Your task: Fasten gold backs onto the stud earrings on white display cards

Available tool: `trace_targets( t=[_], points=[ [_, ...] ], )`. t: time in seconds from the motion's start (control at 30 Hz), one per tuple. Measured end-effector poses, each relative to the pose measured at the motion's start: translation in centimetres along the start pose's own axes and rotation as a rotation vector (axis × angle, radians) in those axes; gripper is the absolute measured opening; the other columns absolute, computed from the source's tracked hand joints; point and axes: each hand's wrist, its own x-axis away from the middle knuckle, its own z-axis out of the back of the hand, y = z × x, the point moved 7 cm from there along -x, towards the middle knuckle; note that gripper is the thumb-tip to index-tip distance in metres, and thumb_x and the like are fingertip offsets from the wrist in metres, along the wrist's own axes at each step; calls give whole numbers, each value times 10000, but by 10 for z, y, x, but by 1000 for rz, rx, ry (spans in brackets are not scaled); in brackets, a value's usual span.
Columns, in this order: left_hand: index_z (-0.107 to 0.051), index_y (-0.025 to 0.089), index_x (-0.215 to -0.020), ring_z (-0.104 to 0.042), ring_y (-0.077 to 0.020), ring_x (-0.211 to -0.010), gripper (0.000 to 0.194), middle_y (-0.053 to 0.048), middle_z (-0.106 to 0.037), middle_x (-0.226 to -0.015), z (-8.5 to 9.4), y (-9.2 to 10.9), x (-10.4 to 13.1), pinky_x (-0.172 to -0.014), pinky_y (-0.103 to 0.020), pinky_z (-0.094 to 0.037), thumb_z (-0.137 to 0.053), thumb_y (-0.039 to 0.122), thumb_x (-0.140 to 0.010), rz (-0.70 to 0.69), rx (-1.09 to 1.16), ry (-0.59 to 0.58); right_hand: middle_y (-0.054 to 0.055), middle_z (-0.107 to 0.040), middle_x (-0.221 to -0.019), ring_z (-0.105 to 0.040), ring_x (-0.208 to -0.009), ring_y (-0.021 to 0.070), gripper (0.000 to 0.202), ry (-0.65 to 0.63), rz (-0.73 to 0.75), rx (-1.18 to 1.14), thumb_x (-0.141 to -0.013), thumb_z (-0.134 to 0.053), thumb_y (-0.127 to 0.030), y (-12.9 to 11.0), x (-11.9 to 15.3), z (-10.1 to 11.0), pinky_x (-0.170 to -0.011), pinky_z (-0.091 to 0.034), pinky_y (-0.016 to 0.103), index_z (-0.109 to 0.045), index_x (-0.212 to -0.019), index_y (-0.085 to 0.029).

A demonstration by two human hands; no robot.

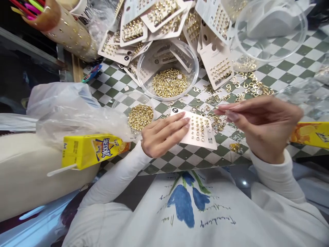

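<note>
My left hand [166,135] lies flat on the left part of a white earring card [190,130], fingers stretched out over it; its thumb is hidden. Rows of small gold and clear-stone studs sit on the card, with a few larger gold pieces near its right end. To the right of the card, my right hand [267,120] is raised with thumb and fingertips pinched together. Whatever is between those fingertips is too small to name. Loose gold hook-shaped pieces [218,121] are scattered on the checkered table behind and beside the card.
A clear tub [195,80] and a smaller clear dish [120,99] hold tiny gold pieces. Filled earring cards [216,67] are piled at the back. Yellow drink cartons [86,151] flank both hands. A plastic bag [77,113] lies left; another clear container [304,31] stands back right.
</note>
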Motion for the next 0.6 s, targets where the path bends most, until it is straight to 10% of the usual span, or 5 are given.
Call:
trace_targets(
  t=[0.17, 0.4, 0.6],
  points=[
    [-683, 173, -1207, -767, -233, -1135, 230, -90, -820, -1110, -1, 5, -4, -778, -307, -646, -579, 158, -1002, 2, -125, -19, 7, -764, -895, -735, -888, 202, 141, -200, -39, -80, -812, -850, -184, 16, 5, -23, -806, -658, 407, -793, -860, -303],
    [-710, 228, -945, -718, -139, -798, 94, -18, -815, -937, 3, 19, -12, -636, -294, -513, -701, 135, -928, -74, -267, 25, 16, -711, -967, -700, -955, 210, 69, 9, -117, -121, -856, -811, -267, 37, -3, 4, -861, -613, 406, -753, -867, -301],
    [-778, 239, -912, -644, -147, -743, 132, -2, -747, -785, 7, 25, -16, -653, -319, -497, -782, 122, -849, -115, -293, 80, -1, -722, -1303, -675, -1231, 241, 98, -319, -495, -334, -849, -819, -295, 56, 1, -15, -959, -614, 418, -732, -807, -277]
  ],
)
